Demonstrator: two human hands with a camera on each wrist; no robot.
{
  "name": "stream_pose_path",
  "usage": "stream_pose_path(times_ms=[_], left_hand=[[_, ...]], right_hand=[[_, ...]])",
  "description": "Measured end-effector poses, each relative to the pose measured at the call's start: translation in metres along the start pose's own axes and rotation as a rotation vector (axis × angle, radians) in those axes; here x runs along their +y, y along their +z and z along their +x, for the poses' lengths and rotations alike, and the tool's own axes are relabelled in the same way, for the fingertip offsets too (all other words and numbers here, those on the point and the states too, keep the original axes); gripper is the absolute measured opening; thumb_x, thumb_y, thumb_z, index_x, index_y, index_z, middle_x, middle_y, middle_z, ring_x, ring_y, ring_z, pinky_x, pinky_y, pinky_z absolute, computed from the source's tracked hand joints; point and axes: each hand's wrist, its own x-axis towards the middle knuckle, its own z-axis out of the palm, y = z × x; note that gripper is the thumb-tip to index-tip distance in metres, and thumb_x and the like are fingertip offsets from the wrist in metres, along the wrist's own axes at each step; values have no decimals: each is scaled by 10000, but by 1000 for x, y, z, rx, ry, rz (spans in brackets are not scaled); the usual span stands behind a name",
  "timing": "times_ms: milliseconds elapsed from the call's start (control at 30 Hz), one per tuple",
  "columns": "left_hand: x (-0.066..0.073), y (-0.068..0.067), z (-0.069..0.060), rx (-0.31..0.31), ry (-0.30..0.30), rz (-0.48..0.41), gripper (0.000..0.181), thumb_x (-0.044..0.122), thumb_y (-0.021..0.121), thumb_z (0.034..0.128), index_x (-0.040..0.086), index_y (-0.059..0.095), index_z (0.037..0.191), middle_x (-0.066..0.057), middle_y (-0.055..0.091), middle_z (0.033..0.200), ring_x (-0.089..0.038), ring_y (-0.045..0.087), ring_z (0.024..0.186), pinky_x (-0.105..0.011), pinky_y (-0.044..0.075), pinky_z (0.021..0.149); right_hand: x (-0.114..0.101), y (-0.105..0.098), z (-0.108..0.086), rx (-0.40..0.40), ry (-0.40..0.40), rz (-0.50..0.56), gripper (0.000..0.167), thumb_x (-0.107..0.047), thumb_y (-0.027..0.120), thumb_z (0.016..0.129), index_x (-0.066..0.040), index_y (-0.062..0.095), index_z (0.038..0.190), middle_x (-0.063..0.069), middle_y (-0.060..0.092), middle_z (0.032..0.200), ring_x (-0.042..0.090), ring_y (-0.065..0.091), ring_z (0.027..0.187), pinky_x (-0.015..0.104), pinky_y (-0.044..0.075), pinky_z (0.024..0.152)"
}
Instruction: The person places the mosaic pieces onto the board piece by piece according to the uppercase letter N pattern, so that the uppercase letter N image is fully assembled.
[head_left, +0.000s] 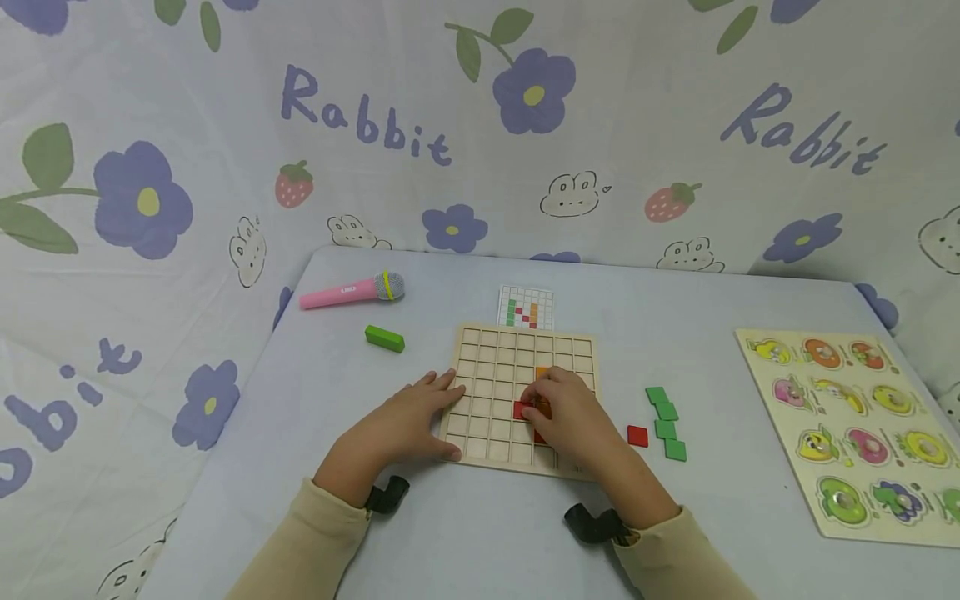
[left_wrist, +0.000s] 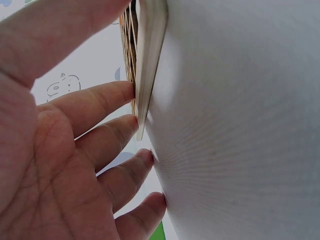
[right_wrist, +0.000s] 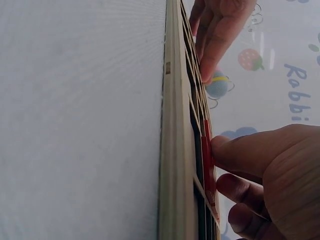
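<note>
A wooden grid board (head_left: 480,450) lies on the table between the two hands. My left hand (head_left: 405,421) rests at its left edge, fingers spread; in the left wrist view two fingertips (left_wrist: 129,90) touch the board's side. Over the right part of the board is my right hand (head_left: 573,417), thumb and fingers bent down to a small red square tile (right_wrist: 207,170). The thumb touches that tile, which sits at the grid's surface. Another red tile (head_left: 519,410) lies in a cell beside the thumb. Orange tiles (head_left: 542,372) are partly hidden under the fingers.
Right of the board lie a loose red tile (head_left: 637,436) and several green tiles (head_left: 665,429). A printed pattern card (head_left: 527,307) is behind the board. A pink toy microphone (head_left: 341,294), a green block (head_left: 385,338) and a fruit puzzle board (head_left: 813,421) lie farther out.
</note>
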Motion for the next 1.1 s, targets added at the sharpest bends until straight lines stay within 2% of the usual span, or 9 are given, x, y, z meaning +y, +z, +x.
stream_pose_path(times_ms=[133,300,467,667,833,967,1100], left_hand=[[0,0,0,-3,-7,1,945,336,930,889,148,448,1680,-43,238,1826,-325,155,1711,-553,179,1390],[1,0,0,-5,-3,-6,946,333,928,890,145,444,1681,-41,237,1826,-329,152,1711,-560,182,1388],[-1,0,0,-3,-6,-6,950,330,929,888,146,442,1683,-46,243,1825,-331,151,1711,-567,189,1385],[1,-1,1,-11,-11,-4,956,327,932,885,146,440,1684,-56,246,1824,-336,151,1711,-577,195,1381],[0,-1,1,-14,-7,-3,953,321,930,887,131,441,1682,-70,250,1823,-347,160,1708,-583,203,1378],[-1,0,2,-11,2,-1,951,324,926,892,130,436,1684,-67,243,1825,-347,154,1709,-578,187,1383],[-1,0,1,-8,9,-3,954,321,930,887,125,439,1682,-75,250,1822,-353,160,1707,-587,196,1379]], right_hand=[[5,-8,1,-16,34,51,152,-187,817,992,-119,798,1127,40,698,1159,243,617,1077,427,590,946],[22,-34,-5,51,101,105,221,-155,780,1013,-97,784,1226,66,732,1174,275,612,1004,440,561,883],[42,-53,-25,80,123,52,227,-146,763,1018,-71,777,1232,89,736,1148,315,645,1087,526,594,947],[70,-70,-58,39,189,-21,270,-151,767,1000,-27,777,1239,168,746,1235,390,641,1151,596,571,982],[86,-76,-72,-12,197,-65,315,-153,853,933,-12,792,1208,211,745,1254,463,645,1214,666,542,1041],[88,-72,-72,-13,190,-75,261,-132,889,901,-38,819,1135,159,752,1151,402,661,1108,630,563,971],[89,-68,-73,-11,190,-74,212,-104,883,903,-47,819,1097,134,744,1116,384,654,1096,611,567,958]])
